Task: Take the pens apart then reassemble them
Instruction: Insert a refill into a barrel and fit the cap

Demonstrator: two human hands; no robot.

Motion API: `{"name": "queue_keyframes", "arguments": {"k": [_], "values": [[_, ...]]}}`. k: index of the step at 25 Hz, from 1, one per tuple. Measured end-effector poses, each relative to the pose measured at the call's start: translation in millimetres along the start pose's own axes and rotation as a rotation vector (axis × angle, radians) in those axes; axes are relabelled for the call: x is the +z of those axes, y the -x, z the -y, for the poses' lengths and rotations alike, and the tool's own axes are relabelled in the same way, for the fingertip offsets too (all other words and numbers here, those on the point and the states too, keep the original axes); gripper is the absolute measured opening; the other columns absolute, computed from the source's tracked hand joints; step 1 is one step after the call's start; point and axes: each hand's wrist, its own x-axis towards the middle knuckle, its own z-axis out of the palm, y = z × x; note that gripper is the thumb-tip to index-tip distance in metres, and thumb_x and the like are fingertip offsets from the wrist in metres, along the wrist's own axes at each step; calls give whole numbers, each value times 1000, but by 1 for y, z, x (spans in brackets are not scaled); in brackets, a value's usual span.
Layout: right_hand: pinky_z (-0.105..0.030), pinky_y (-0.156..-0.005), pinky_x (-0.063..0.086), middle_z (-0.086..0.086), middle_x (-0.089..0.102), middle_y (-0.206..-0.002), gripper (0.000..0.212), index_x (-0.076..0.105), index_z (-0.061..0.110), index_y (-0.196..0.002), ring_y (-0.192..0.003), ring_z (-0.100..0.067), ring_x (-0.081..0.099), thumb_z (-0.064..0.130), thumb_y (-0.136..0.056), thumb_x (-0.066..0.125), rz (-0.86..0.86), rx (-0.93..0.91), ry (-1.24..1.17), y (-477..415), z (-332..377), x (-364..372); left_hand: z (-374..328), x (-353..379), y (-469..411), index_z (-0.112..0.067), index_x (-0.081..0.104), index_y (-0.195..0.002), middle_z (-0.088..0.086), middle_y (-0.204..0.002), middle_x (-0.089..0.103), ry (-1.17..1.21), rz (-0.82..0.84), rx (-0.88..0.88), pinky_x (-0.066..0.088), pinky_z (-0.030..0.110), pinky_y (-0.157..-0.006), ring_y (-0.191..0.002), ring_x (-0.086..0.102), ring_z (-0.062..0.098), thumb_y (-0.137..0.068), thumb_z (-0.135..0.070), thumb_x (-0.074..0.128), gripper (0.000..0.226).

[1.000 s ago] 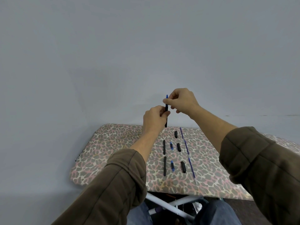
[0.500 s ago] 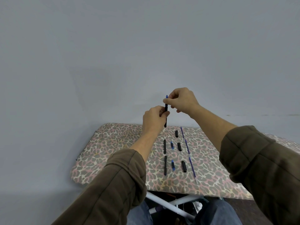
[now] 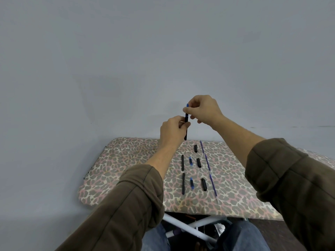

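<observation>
Gripping black pen barrel (image 3: 186, 134) upright in left hand (image 3: 172, 130), above far edge of ironing board (image 3: 126, 169) | pinching its blue upper end with right hand (image 3: 204, 109) | loose pen parts (image 3: 182, 162) in rows mid-board

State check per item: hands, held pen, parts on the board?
held pen: upright, in the air, blue piece on top
left hand: grips its barrel
right hand: pinches the blue piece
black barrels: two, loose on board
blue pieces: two, loose
black caps: three, loose
refills: three, loose, end to end
</observation>
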Motion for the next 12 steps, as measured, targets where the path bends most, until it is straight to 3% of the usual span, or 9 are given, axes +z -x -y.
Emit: {"name": "queue_keyframes", "arguments": {"k": [3,7,12], "values": [[-30,-54,57,1,78,-85,15,74,21,-105,-72,-15,77,21,-91,71,-11,-23,-14,1,2,-2,-3,-1,0,-22,76,-109,-5,-95,78,7,0,7,48,20,-71,-87,71,10,-94,-30,70,18],[-27,-52,52,1,78,-82,7,77,18,-90,-65,-11,77,21,-91,71,-41,-28,49,0,2,-2,-4,-1,2,-22,76,-110,-3,-97,78,1,0,4,52,25,-76,-88,71,11,-94,-30,71,18],[-28,-52,53,5,77,-81,11,77,20,-88,-64,-11,76,31,-89,75,-38,-29,58,2,5,-3,-4,-2,4,-21,75,-110,-2,-97,79,-2,0,0,53,27,-77,-89,72,13,-94,-30,71,20]]}}
